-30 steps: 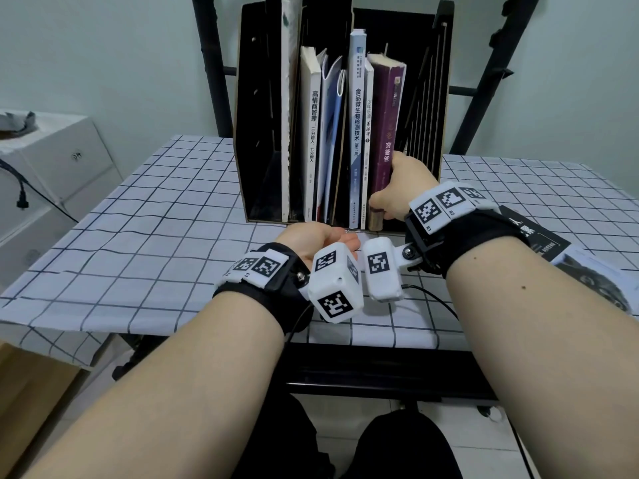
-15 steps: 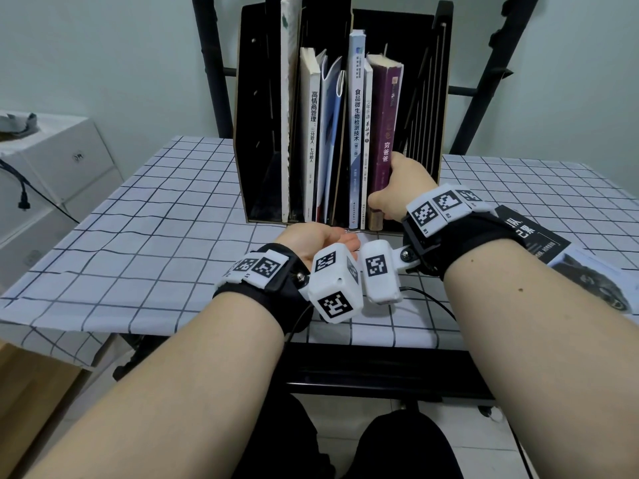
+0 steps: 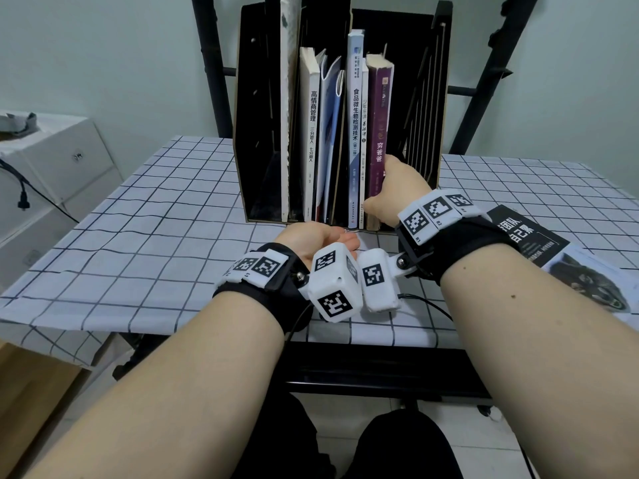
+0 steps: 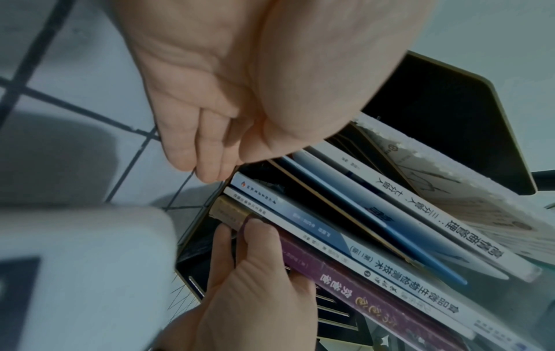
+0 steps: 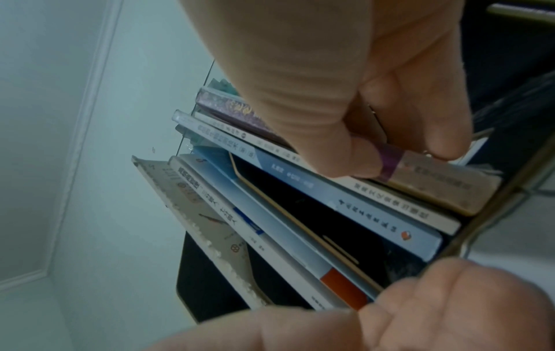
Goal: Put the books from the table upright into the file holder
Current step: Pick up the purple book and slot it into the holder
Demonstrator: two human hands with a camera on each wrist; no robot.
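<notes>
A small study or home-office corner, plain and makeshift. The counter (image 3: 145,216) wears a white cloth with a black grid, draped loosely over its front edge. On it, toward the back, stands a black file holder (image 3: 257,133) with slotted dividers, filled with upright books (image 3: 356,133) whose spines carry Chinese titles. Right of the file holder a printed booklet (image 3: 539,247) lies flat on the cloth. Left of the file holder, off the counter, stands a white cabinet (image 3: 55,167) with a black cable (image 3: 24,188) hanging beside it. Behind the file holder rise black metal frame bars (image 3: 207,60) against a bare pale wall (image 3: 103,63).
</notes>
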